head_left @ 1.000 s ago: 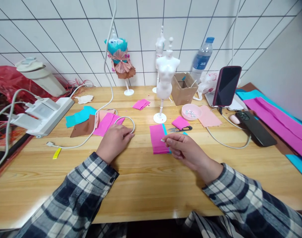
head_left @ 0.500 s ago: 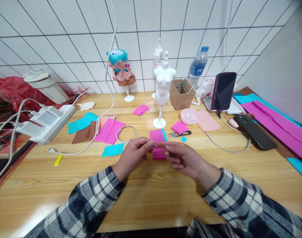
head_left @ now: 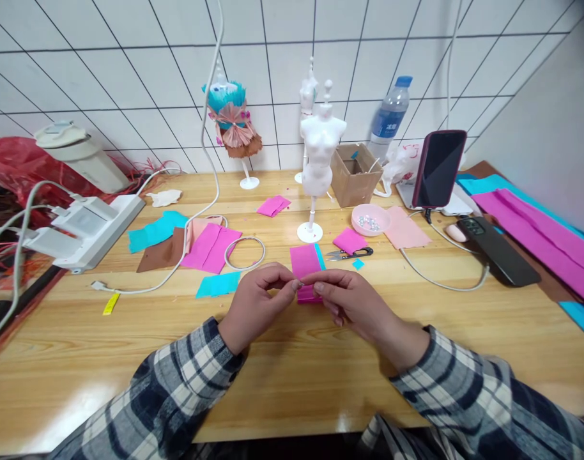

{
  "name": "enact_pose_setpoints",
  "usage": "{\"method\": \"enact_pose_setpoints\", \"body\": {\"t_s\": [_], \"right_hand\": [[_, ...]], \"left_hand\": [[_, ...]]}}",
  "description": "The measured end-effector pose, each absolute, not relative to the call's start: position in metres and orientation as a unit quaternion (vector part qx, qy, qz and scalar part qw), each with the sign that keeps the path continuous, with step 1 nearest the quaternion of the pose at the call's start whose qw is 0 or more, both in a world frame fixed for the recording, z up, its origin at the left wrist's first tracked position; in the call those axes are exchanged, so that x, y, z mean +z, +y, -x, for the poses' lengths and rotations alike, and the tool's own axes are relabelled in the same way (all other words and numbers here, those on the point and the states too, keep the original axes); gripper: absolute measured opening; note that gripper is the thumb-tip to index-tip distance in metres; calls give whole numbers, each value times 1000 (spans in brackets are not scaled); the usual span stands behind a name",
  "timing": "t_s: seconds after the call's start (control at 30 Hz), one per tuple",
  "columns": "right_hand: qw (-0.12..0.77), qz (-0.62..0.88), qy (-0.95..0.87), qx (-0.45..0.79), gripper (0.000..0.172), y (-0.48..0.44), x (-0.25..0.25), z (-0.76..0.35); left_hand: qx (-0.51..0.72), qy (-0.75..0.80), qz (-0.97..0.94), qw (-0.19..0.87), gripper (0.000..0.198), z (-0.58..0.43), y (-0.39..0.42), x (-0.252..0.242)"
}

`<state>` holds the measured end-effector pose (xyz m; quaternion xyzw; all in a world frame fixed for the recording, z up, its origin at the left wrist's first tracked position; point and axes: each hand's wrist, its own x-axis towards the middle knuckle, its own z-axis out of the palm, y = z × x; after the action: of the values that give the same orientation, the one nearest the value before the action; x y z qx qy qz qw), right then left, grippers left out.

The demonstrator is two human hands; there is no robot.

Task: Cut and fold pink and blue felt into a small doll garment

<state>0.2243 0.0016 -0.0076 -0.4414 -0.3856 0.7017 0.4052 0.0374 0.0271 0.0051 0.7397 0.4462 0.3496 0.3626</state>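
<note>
My left hand point(head_left: 263, 300) is closed in a pinch on a small shiny piece point(head_left: 301, 285), too small to name. My right hand point(head_left: 356, 306) meets it from the other side, its index finger and thumb drawn together at the same spot. Whatever the right fingers grip is hidden. Just beneath the fingertips lies a magenta paper piece point(head_left: 305, 259) with a blue strip along its edge. Black-handled thread snips point(head_left: 352, 253) rest beside a smaller magenta piece point(head_left: 349, 240). A pink bowl point(head_left: 383, 225) of tiny shiny bits stands farther back.
A bare white mini mannequin point(head_left: 321, 150) stands behind my hands, a dressed one point(head_left: 232, 124) at back left. On the right are a cardboard box point(head_left: 354, 179), a water bottle point(head_left: 391, 118) and phones point(head_left: 498, 252). A power strip point(head_left: 100, 233) with cables occupies the left.
My right index finger, stretched toward the left fingertips before, is now bent, and the right hand is closer to the left. The view has shifted slightly.
</note>
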Motion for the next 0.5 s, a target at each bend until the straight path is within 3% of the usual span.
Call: {"method": "enact_pose_setpoints", "body": {"t_s": [0.13,0.27,0.5], "right_hand": [[415,483,-449,627,27,-2,-9,-221],[433,483,-446,616,39,0,-6,-225],[413,512,-537,528,22,0,2,-224]], "left_hand": [[377,429,-752,328,16,-38,24,6],[408,419,-744,323,16,-37,22,9],[398,402,-767,301,16,-37,21,8]]}}
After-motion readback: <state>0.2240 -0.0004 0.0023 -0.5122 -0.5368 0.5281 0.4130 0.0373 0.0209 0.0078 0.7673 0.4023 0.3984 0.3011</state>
